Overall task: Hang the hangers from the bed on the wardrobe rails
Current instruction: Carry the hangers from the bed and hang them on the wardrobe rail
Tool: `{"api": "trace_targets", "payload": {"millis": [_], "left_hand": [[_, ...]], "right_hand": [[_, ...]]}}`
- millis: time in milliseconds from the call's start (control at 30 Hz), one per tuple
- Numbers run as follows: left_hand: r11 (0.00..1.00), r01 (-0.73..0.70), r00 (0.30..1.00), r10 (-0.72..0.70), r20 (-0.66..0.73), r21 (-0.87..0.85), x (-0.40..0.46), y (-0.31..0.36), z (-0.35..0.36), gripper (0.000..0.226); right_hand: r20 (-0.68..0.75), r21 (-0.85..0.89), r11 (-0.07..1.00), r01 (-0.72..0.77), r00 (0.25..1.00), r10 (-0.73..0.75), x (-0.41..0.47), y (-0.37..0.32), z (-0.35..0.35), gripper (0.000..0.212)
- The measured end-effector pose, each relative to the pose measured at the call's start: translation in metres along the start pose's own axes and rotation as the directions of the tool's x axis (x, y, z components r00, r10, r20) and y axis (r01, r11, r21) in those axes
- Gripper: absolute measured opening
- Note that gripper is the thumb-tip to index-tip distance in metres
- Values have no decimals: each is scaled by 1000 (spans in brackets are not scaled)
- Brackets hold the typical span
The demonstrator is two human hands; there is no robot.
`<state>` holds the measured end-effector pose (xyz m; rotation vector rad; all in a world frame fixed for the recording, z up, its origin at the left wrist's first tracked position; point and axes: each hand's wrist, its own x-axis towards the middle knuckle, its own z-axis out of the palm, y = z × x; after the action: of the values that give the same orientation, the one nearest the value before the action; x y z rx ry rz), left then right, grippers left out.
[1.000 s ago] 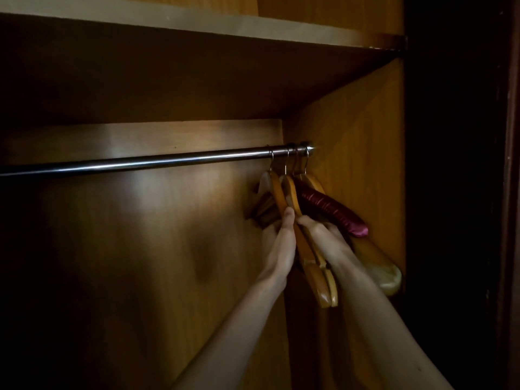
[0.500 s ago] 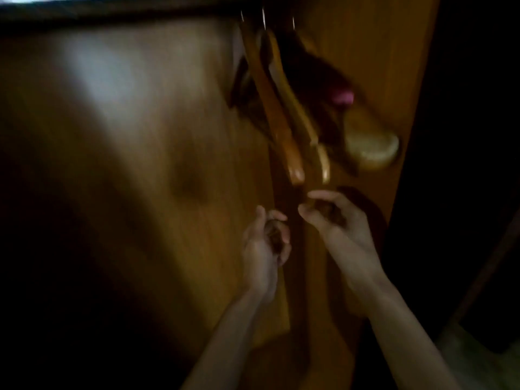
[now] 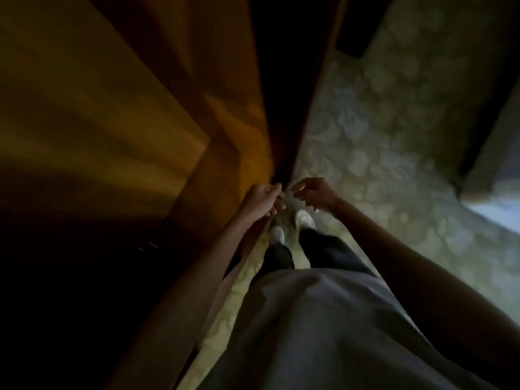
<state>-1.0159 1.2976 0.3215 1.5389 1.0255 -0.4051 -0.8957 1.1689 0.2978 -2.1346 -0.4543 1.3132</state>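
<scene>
I look straight down in dim light. My left hand point(image 3: 264, 199) and my right hand point(image 3: 313, 194) hang side by side in front of me, both empty with loosely curled, parted fingers. The wardrobe point(image 3: 135, 130) fills the left half of the view, its orange wood blurred and its lower part in shadow. The rail and the hangers are out of view. No hanger is in either hand.
A pale patterned floor point(image 3: 394, 142) spreads to the right of the wardrobe. My feet in white shoes point(image 3: 304, 219) stand close to the wardrobe's edge. A pale bed edge point(image 3: 495, 192) shows at the far right.
Both hands let go of the hangers on the rail and dropped down. The view swung from the rail down to the floor and my feet.
</scene>
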Motion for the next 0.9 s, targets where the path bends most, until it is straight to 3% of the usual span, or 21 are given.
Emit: {"api": "trace_targets", "payload": {"millis": [167, 267, 433, 633, 733, 900], "left_hand": [[988, 25, 983, -52, 175, 153, 22, -29, 75, 34], [947, 77, 950, -164, 265, 311, 32, -47, 120, 30], [815, 14, 890, -275, 365, 580, 37, -67, 205, 28], [629, -221, 811, -305, 499, 745, 24, -58, 327, 30], [527, -324, 788, -310, 532, 786, 16, -48, 378, 29], [431, -392, 815, -248, 524, 813, 16, -21, 427, 27]], "right_hand": [[-120, 202, 926, -319, 930, 347, -39, 126, 38, 12], [-178, 347, 844, -409, 855, 487, -77, 188, 66, 12], [-142, 591, 596, -543, 658, 740, -159, 267, 107, 23], [-4, 861, 232, -452, 450, 893, -229, 342, 144, 24], [67, 914, 112, -390, 419, 906, -249, 370, 148, 22], [100, 955, 34, -295, 427, 898, -265, 412, 109, 27]]}}
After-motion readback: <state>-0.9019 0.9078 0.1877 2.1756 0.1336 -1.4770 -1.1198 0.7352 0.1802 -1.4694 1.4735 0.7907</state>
